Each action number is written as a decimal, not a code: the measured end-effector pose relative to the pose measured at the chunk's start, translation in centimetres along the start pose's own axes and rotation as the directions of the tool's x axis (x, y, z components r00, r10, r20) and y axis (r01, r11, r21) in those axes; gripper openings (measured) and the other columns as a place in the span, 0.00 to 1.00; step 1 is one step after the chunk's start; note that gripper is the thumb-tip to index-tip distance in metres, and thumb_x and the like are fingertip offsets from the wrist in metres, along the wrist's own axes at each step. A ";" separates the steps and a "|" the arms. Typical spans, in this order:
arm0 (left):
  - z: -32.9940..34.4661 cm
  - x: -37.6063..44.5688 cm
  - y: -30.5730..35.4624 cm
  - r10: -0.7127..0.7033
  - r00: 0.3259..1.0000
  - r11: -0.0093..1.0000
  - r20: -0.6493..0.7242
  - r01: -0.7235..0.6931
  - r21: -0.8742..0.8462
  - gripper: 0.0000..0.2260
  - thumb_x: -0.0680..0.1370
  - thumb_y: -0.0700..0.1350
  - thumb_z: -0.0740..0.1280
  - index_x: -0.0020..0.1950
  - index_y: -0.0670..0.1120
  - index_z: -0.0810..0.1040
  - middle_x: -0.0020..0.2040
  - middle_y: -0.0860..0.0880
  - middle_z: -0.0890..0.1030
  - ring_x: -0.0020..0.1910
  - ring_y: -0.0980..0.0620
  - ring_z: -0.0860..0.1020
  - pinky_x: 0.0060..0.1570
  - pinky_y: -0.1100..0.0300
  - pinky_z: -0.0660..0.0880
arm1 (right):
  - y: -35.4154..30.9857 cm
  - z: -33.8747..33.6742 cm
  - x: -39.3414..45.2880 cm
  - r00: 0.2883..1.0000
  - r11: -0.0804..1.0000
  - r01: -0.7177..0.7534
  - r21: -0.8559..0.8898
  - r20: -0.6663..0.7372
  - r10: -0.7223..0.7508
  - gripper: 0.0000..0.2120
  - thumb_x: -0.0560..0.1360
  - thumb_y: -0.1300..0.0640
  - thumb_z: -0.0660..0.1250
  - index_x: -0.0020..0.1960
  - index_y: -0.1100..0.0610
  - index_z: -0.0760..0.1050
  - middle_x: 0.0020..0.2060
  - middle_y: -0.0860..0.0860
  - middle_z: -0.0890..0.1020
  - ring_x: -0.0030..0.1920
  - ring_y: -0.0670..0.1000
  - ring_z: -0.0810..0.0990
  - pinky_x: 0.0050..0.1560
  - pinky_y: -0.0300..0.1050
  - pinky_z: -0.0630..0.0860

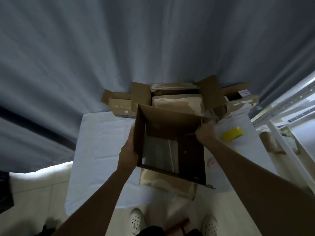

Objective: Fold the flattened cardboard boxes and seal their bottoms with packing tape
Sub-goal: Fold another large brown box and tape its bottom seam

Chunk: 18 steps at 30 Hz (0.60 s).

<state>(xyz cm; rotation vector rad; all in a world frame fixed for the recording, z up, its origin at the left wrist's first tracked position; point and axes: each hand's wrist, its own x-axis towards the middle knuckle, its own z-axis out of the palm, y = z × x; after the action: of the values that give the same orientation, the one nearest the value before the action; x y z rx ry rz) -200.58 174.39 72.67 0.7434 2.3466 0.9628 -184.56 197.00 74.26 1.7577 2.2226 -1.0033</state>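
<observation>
The left hand's [128, 154] fingers hide behind the box wall [139, 133]; the shelf [289, 106] is cropped at right.

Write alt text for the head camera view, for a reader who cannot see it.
A person's left hand and right hand hold an opened-up brown cardboard box above a white-covered table. A yellow roll of packing tape lies to the right, and more brown boxes sit behind.

A brown box [170, 143] is standing opened into a tube over the table, flaps unsealed. Yellow tape [232, 134] is lying to its right. Folded boxes [177, 101] are piling behind.
</observation>
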 end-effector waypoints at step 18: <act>4.6 0.4 -5.0 -0.038 0.992 0.982 0.123 0.014 0.190 0.26 0.82 0.40 0.61 0.78 0.44 0.54 0.58 0.43 0.77 0.40 0.58 0.73 0.34 0.75 0.68 | 6.2 7.6 0.6 0.989 0.964 0.129 -0.232 0.099 -0.109 0.23 0.79 0.50 0.61 0.69 0.62 0.64 0.63 0.62 0.70 0.53 0.58 0.72 0.50 0.52 0.69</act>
<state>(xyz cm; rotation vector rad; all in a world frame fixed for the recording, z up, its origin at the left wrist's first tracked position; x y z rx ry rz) -199.58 173.79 65.96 0.8195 2.3514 0.6675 -181.30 193.79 65.54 1.4695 2.3070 -0.7775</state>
